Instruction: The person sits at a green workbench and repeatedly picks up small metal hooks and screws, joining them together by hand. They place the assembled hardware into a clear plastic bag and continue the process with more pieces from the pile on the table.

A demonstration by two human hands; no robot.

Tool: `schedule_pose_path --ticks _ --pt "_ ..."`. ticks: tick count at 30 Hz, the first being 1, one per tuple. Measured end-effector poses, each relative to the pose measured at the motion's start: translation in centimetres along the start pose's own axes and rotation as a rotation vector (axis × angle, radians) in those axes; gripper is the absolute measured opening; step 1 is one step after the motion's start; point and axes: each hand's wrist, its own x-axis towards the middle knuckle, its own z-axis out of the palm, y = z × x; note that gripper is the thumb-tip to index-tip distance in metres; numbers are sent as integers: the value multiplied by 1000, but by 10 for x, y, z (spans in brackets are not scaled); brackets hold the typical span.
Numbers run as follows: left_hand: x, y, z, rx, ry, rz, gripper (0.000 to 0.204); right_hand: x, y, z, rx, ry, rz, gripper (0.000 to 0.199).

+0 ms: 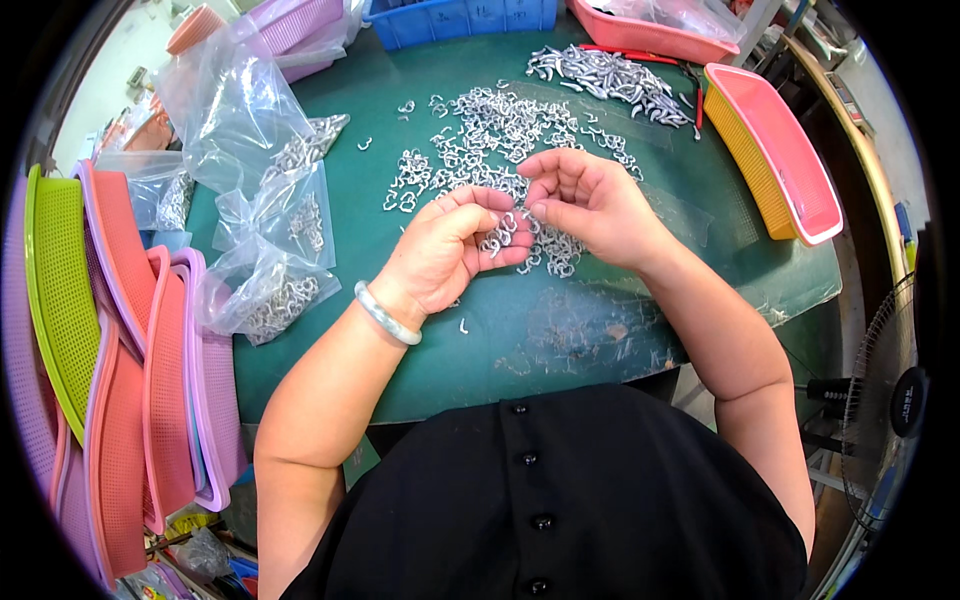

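Note:
My left hand (455,240), with a pale bangle at the wrist, is curled palm-up around a few small silvery curved metal hooks (497,238). Right beside it, my right hand (590,205) has its thumb and fingers drawn together, their tips close to the left fingertips. What the right fingers hold, if anything, is too small to make out. Under and beyond both hands spreads a loose heap of S-shaped metal hooks (500,125) on the green table (400,385). A second pile of smoother, darker curved metal pieces (615,80) lies at the far right.
Clear plastic bags (240,130) of metal parts lie at left. Stacked coloured baskets (120,400) stand beyond the table's left edge. A yellow and pink basket (775,155) sits at right, near red-handled pliers (697,105). A blue bin (460,22) stands at the back, a fan (885,400) at right.

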Motion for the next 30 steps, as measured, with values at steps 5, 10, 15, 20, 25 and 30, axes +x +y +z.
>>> schedule_pose_path --ticks 5,10,15,20,25,30 --pt "-1 -2 3 99 -1 -68 10 -3 -1 6 -70 7 -49 27" --pt "-2 -4 5 128 37 -54 8 -2 -5 6 23 -19 41 28" --pt "-2 -2 3 84 34 -26 7 -1 -10 0 160 -55 98 33" --pt "-3 0 5 29 64 -23 5 -1 -6 0 161 -60 49 39" --pt "-3 -1 1 -11 58 20 8 -2 -7 0 110 -28 -8 38" --pt "-3 -1 3 -17 38 8 8 -3 -8 3 60 -17 -80 36"
